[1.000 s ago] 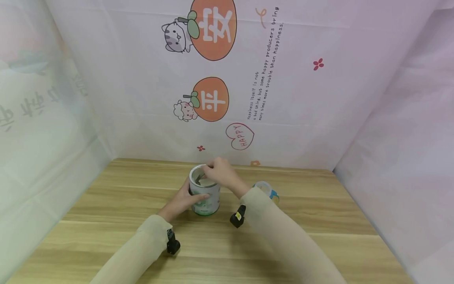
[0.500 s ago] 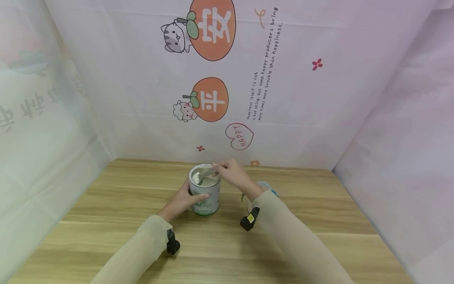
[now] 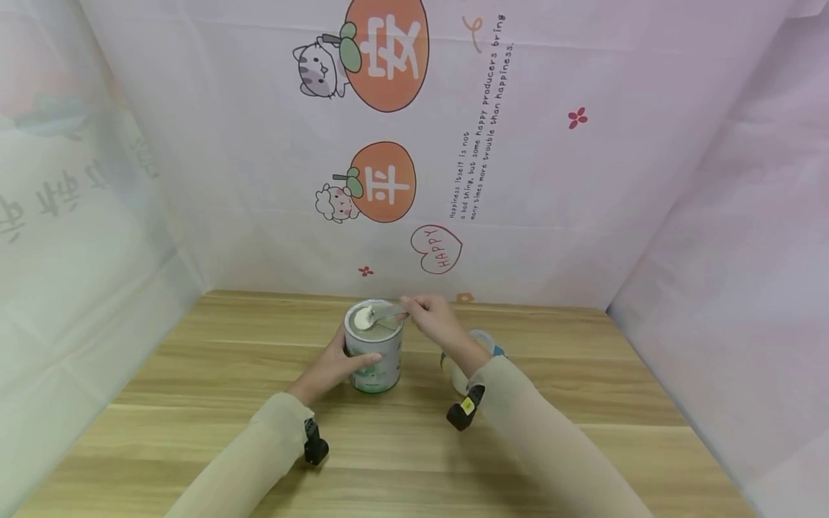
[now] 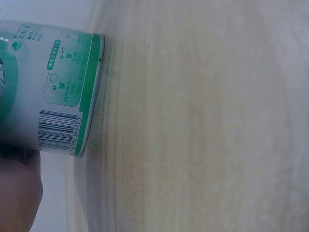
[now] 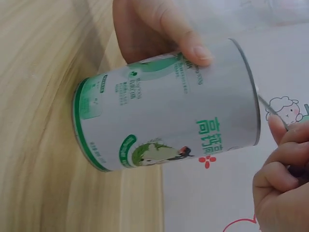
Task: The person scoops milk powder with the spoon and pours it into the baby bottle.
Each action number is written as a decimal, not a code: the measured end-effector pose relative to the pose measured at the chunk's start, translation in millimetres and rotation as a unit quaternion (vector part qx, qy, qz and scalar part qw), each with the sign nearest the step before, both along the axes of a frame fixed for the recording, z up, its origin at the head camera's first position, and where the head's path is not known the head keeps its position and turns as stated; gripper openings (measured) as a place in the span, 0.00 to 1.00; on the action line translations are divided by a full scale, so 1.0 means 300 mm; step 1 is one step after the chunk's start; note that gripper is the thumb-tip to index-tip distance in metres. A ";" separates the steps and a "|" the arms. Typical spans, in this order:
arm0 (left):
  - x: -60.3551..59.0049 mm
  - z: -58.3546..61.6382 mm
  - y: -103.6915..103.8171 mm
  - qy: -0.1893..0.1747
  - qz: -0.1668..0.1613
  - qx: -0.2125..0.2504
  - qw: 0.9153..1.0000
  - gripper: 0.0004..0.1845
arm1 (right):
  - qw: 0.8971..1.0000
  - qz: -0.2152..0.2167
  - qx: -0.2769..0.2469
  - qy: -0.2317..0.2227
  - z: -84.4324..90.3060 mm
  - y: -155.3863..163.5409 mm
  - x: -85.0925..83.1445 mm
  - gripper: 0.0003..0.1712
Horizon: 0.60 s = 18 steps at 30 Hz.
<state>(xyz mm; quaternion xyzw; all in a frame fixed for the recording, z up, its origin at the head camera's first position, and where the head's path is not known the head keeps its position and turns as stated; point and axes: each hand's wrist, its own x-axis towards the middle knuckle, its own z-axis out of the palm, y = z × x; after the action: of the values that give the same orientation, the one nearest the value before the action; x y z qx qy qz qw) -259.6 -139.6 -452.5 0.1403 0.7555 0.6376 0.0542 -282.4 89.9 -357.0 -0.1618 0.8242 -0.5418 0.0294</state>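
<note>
- Spoon [image 3: 388, 311] and right hand [image 3: 432, 316] have shifted since the first frame: the spoon's head, deep inside the can [image 3: 378, 367] then, is now higher, at the can's mouth, and the hand is further to the right of the can.
- White powder [image 3: 363, 318] sits heaped on the spoon, so I'd call the scooping of this load done.
- Carrying that load clear of the can and emptying it look to be what's left, in my judgement; how many scoops are wanted, I can't tell.
- Just right of the can stands a container [image 3: 458, 380], partly covered by the right forearm [image 3: 537, 417]; I can't make out its contents.
- Crosswise over the can's mouth lies the spoon's long axis, handle toward the right and the loaded head toward the left, hollow side up; from the right wrist camera, the handle seems to rise from the can's rim to the fingers.
- Upright on the table [image 3: 388, 467], the can has its mouth facing up and its long axis vertical.
- Fingers and thumb of the right hand pinch the handle beside the can's rim, while the left hand's [image 3: 333, 367] grip wraps the can's left side, thumb across its front.
</note>
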 end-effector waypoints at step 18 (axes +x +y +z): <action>0.000 -0.001 0.001 0.001 -0.002 -0.001 1.000 0.52 | 0.999 -0.029 -0.022 -0.019 -0.013 0.012 0.008 0.23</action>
<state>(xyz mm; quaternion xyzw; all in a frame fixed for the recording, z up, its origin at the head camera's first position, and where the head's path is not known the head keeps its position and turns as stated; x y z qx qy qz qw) -259.7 -139.4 -452.9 0.1425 0.7560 0.6366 0.0543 -280.0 93.4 -360.8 -0.1281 0.8157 -0.5635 0.0258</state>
